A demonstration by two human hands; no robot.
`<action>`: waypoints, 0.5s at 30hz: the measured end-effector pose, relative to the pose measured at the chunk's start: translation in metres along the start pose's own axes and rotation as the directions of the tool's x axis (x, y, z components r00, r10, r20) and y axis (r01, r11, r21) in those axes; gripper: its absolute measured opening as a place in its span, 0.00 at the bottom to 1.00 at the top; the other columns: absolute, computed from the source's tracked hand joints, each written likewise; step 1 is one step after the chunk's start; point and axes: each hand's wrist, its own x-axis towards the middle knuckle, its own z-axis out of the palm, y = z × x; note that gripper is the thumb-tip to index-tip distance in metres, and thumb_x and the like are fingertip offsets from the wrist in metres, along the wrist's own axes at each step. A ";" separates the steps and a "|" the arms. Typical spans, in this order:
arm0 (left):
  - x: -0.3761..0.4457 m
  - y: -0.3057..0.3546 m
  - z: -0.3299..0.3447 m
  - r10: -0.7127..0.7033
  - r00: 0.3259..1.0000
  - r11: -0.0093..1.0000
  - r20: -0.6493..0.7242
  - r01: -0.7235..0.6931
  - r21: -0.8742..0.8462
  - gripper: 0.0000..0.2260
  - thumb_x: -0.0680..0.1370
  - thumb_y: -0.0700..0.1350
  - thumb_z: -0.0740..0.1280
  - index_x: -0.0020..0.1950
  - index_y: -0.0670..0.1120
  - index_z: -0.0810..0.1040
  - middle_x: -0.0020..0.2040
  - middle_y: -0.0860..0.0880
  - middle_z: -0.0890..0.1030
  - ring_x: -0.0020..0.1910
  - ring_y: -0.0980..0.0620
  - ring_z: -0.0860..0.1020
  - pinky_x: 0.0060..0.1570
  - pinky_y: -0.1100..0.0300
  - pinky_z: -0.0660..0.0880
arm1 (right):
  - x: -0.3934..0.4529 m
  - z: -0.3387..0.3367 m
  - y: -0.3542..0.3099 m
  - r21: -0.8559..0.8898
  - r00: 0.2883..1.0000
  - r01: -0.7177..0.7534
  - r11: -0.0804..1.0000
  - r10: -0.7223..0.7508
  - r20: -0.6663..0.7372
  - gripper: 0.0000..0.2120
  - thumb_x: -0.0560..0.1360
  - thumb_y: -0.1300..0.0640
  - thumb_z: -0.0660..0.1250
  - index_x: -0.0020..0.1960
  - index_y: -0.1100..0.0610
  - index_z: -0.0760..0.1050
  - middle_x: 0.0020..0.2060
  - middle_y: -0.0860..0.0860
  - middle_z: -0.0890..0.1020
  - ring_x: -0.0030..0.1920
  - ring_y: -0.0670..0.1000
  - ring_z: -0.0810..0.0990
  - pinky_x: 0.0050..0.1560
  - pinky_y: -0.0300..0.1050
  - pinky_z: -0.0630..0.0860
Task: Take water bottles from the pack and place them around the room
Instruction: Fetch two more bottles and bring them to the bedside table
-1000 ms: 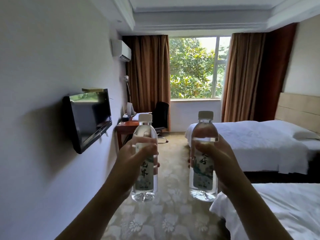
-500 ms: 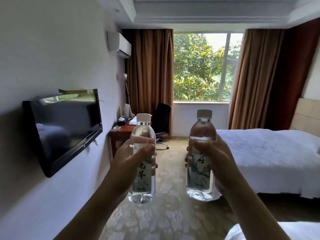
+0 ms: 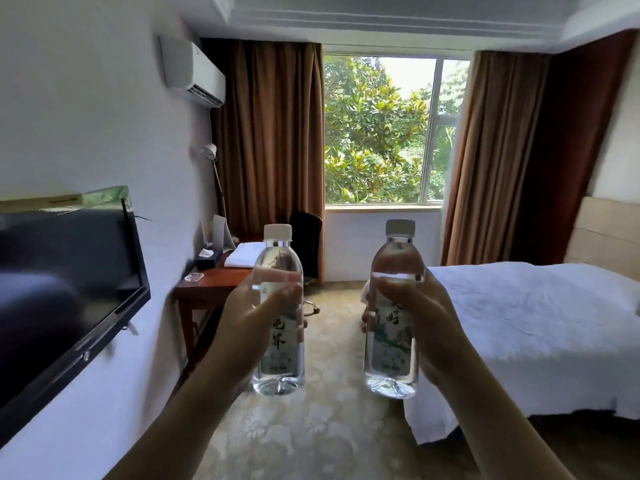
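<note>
Both bottles (image 3: 278, 317) (image 3: 393, 306) are clear with white caps and pale green-and-white labels bearing dark characters (too blurred to read). The curtains (image 3: 273, 133) are brown, the bed (image 3: 530, 327) white, the carpet (image 3: 311, 427) beige with a pale floral pattern. The worktop (image 3: 214, 282) is reddish-brown wood, the television (image 3: 65, 289) black, the chair (image 3: 308, 244) black.

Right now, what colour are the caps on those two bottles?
White on both, the left bottle's cap and the right bottle's cap; clearest in the head view.
</note>
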 end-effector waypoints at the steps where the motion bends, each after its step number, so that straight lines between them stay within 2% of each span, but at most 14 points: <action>1: 0.016 -0.007 -0.001 -0.002 1.000 1.000 0.009 0.002 -0.009 0.18 0.70 0.52 0.70 0.52 0.41 0.78 0.37 0.43 0.83 0.32 0.46 0.82 0.32 0.58 0.79 | 0.014 -0.001 0.009 0.002 1.000 -0.009 1.000 0.009 -0.008 0.25 0.66 0.46 0.72 0.53 0.63 0.72 0.49 0.68 0.77 0.43 0.60 0.81 0.48 0.64 0.80; 6: 0.098 -0.041 -0.004 0.008 0.999 1.000 0.047 -0.008 -0.009 0.16 0.70 0.52 0.71 0.51 0.43 0.78 0.38 0.43 0.82 0.35 0.45 0.81 0.36 0.54 0.78 | 0.086 -0.005 0.052 -0.032 1.000 0.012 0.999 -0.012 -0.009 0.20 0.69 0.49 0.70 0.53 0.61 0.71 0.47 0.64 0.77 0.44 0.60 0.81 0.48 0.65 0.80; 11: 0.175 -0.078 0.008 0.028 0.998 0.999 0.061 -0.029 0.018 0.23 0.65 0.58 0.71 0.50 0.43 0.78 0.38 0.43 0.82 0.34 0.46 0.82 0.35 0.56 0.80 | 0.161 -0.017 0.101 0.010 1.000 0.007 1.000 -0.008 0.013 0.14 0.70 0.53 0.69 0.51 0.59 0.72 0.41 0.55 0.79 0.40 0.55 0.81 0.43 0.53 0.81; 15: 0.250 -0.107 0.025 0.030 0.997 0.997 0.073 -0.035 0.062 0.23 0.64 0.60 0.71 0.49 0.44 0.79 0.39 0.42 0.83 0.36 0.45 0.82 0.38 0.52 0.81 | 0.232 -0.041 0.134 0.008 0.999 0.036 0.999 -0.036 0.022 0.19 0.68 0.50 0.72 0.51 0.61 0.72 0.40 0.55 0.79 0.39 0.55 0.81 0.42 0.52 0.81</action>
